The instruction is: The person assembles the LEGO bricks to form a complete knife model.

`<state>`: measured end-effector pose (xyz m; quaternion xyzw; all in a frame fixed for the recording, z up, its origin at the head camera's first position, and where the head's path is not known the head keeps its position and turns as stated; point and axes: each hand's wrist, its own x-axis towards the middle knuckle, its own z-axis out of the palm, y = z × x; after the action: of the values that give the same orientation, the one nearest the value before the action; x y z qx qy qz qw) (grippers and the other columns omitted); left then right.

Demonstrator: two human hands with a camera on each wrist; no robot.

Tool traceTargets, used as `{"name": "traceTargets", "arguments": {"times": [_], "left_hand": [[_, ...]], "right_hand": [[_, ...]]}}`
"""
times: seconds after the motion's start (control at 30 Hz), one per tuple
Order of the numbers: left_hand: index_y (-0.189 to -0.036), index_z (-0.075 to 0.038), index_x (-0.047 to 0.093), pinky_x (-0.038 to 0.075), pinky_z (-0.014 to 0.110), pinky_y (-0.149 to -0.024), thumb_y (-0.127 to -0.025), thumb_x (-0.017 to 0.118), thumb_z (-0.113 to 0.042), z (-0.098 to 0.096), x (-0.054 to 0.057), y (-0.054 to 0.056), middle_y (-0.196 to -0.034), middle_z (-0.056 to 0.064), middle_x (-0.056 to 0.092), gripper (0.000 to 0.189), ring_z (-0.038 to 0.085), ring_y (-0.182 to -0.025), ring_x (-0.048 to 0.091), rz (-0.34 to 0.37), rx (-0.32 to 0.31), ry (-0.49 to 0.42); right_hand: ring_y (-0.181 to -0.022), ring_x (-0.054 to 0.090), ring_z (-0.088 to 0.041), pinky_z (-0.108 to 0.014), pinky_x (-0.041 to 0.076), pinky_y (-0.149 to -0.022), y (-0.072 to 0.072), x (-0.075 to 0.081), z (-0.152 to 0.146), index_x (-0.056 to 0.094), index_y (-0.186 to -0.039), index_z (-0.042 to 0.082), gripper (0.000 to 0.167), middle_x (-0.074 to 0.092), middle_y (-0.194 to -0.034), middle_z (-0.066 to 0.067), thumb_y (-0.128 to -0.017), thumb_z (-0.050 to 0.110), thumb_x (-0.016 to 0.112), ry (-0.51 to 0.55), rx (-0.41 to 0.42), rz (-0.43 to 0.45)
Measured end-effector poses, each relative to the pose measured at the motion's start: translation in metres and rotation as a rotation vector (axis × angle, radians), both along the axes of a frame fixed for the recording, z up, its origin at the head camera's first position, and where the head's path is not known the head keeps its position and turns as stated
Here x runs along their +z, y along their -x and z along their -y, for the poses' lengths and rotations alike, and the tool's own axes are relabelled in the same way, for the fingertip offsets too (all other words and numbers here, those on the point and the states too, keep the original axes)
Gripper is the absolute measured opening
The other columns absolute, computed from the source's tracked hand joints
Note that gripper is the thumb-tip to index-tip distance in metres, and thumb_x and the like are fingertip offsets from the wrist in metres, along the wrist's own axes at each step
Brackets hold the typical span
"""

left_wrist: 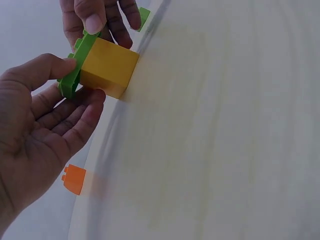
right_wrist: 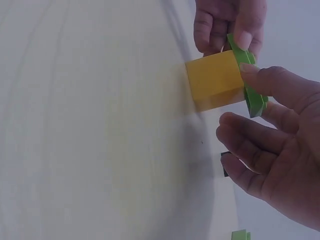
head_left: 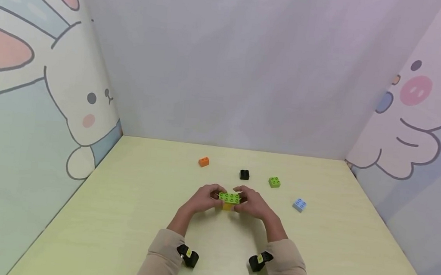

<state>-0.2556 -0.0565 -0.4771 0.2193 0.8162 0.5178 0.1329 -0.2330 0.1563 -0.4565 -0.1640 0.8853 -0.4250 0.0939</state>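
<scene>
A thin green toy brick (head_left: 229, 197) with studs on top lies over a yellow block (head_left: 228, 207) in the middle of the table. It is longer than the block and overhangs it at the ends. My left hand (head_left: 205, 198) holds the green brick's left end, thumb on the near edge. At the other end my right hand (head_left: 253, 202) grips it in the same way. The yellow block (left_wrist: 110, 67) stands on the table in the left wrist view. I cannot tell whether the green brick is fully seated on the block.
Behind the hands lie an orange brick (head_left: 204, 161), a black brick (head_left: 244, 175) and a small green brick (head_left: 274, 182). A light blue brick (head_left: 299, 205) lies to the right. Printed walls (head_left: 226, 69) enclose the pale table (head_left: 121, 216) at the back and sides.
</scene>
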Motion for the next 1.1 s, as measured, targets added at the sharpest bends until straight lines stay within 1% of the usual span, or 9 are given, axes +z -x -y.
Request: {"name": "traceTargets", "arguments": {"times": [0.13,0.2,0.3,0.43,0.53,0.67,0.77,0.93,1.1], "left_hand": [[-0.11,-0.008,0.062,0.047,0.031,-0.075,-0.083,0.068,-0.009,0.0,0.001,0.001,-0.099,0.002,0.061,0.027,0.016,-0.088,0.058,-0.003,-0.02,-0.002],[-0.11,-0.008,0.062,0.047,0.031,-0.075,-0.083,0.068,-0.009,-0.001,0.001,0.002,-0.1,0.002,0.061,0.027,0.016,-0.088,0.058,-0.002,-0.025,-0.002],[-0.11,-0.009,0.062,0.047,0.031,-0.075,-0.083,0.068,-0.009,-0.001,0.002,0.002,-0.101,0.002,0.061,0.027,0.016,-0.088,0.057,-0.001,-0.025,0.004],[-0.11,-0.009,0.063,0.047,0.032,-0.075,-0.083,0.068,-0.01,-0.001,0.005,0.002,-0.101,0.001,0.061,0.028,0.015,-0.088,0.057,-0.012,-0.014,0.026],[-0.111,-0.009,0.063,0.047,0.031,-0.074,-0.083,0.068,-0.01,-0.001,0.006,0.001,-0.1,0.0,0.061,0.028,0.014,-0.087,0.057,-0.021,-0.006,0.046],[-0.112,-0.009,0.064,0.047,0.029,-0.073,-0.083,0.069,-0.011,0.0,0.006,-0.001,-0.099,-0.001,0.061,0.029,0.014,-0.086,0.056,-0.028,-0.004,0.055],[-0.112,-0.009,0.063,0.047,0.03,-0.074,-0.083,0.068,-0.01,0.001,0.005,-0.001,-0.101,-0.001,0.061,0.03,0.014,-0.087,0.057,-0.024,-0.004,0.046],[-0.112,-0.007,0.061,0.047,0.032,-0.077,-0.082,0.069,-0.008,0.002,0.003,0.0,-0.101,0.001,0.061,0.031,0.015,-0.09,0.058,-0.007,0.009,0.008],[-0.11,-0.006,0.06,0.047,0.032,-0.078,-0.082,0.069,-0.006,0.002,0.001,-0.001,-0.101,0.003,0.061,0.03,0.016,-0.091,0.058,0.006,0.015,-0.012]], "right_hand": [[-0.1,0.057,-0.029,-0.042,0.047,-0.081,-0.001,0.005,-0.012,0.051,-0.127,0.0,0.053,0.058,-0.115,-0.017,-0.08,0.013,0.072,0.002,0.018,-0.064],[-0.101,0.057,-0.031,-0.044,0.046,-0.081,-0.001,0.007,-0.019,0.051,-0.127,-0.001,0.051,0.057,-0.116,-0.02,-0.082,0.012,0.07,0.022,0.025,-0.079],[-0.102,0.056,-0.032,-0.044,0.047,-0.081,0.002,0.007,-0.028,0.051,-0.127,-0.002,0.049,0.056,-0.117,-0.022,-0.084,0.014,0.068,0.029,0.034,-0.09],[-0.103,0.056,-0.033,-0.045,0.047,-0.081,0.008,0.005,-0.036,0.051,-0.127,-0.002,0.048,0.055,-0.12,-0.023,-0.085,0.014,0.068,0.024,0.022,-0.111],[-0.104,0.055,-0.035,-0.047,0.046,-0.082,0.012,0.004,-0.04,0.051,-0.127,-0.003,0.047,0.054,-0.12,-0.024,-0.085,0.011,0.067,0.02,0.009,-0.129],[-0.105,0.054,-0.038,-0.049,0.045,-0.082,0.016,0.004,-0.044,0.05,-0.127,-0.005,0.047,0.052,-0.121,-0.026,-0.086,0.009,0.065,0.024,-0.002,-0.129],[-0.106,0.053,-0.039,-0.048,0.046,-0.082,0.021,0.003,-0.046,0.049,-0.127,-0.006,0.046,0.052,-0.121,-0.027,-0.086,0.009,0.066,0.04,-0.014,-0.126],[-0.105,0.054,-0.039,-0.047,0.046,-0.082,0.031,-0.001,-0.048,0.048,-0.128,-0.006,0.048,0.052,-0.121,-0.027,-0.086,0.009,0.066,0.053,-0.02,-0.149],[-0.106,0.054,-0.039,-0.048,0.044,-0.085,0.043,-0.005,-0.046,0.049,-0.128,-0.004,0.047,0.053,-0.121,-0.024,-0.086,0.009,0.066,0.063,-0.064,-0.157]]}}
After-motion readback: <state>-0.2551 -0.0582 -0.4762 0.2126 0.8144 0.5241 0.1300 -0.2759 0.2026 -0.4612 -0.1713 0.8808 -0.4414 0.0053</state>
